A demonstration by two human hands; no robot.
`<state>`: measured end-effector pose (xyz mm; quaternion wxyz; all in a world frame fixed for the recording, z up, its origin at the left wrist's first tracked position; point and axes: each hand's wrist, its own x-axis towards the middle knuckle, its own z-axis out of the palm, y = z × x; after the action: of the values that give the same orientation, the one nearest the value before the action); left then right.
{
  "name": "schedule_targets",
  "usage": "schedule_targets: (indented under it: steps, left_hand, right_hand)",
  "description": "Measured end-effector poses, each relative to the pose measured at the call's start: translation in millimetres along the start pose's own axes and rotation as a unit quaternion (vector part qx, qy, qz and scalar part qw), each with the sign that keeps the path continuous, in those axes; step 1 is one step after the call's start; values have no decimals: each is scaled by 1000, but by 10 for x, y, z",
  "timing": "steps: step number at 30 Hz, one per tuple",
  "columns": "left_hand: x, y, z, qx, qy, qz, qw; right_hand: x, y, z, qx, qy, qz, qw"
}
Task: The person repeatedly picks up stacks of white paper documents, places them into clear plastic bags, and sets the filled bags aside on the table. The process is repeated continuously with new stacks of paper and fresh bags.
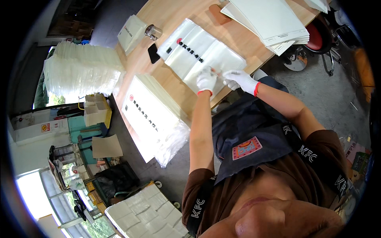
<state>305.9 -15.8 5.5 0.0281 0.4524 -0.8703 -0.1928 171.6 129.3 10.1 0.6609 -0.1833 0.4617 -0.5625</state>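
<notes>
A flat stack of clear plastic bags (pixel 214 51), printed with black characters and a red mark, lies on the wooden table (pixel 174 85). At its near edge, my left hand (pixel 206 79), in a white glove with a red cuff, is closed on the bag film. My right hand (pixel 241 80), gloved the same way, sits just to its right, its fingers curled in at the same edge of the clear film. What lies between the fingertips is thin and see-through, so its outline is hard to make out.
Left of my hands stands a tall stack of printed white sheets (pixel 139 115) with plastic hanging off it. A phone (pixel 153 53), a glass mug (pixel 152 31), a brown block (pixel 219 14) and white boards (pixel 266 20) are on the table. A red stool (pixel 318 36) stands beyond its right edge.
</notes>
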Motion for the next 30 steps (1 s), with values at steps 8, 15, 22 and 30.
schedule_targets:
  steps: [8, 15, 22, 30]
  left_hand:
    - [70, -89, -57, -132, -63, -43, 988]
    - [48, -88, 90, -39, 18, 62, 997]
    - [92, -62, -175, -158, -34, -24, 986]
    - [210, 63, -456, -73, 40, 46, 996]
  right_hand:
    - [-92, 163, -61, -61, 2, 38, 997]
    - [-102, 46, -17, -63, -20, 20, 998]
    - [223, -1, -51, -68, 33, 50, 996]
    - [826, -127, 4, -252, 123, 0, 960]
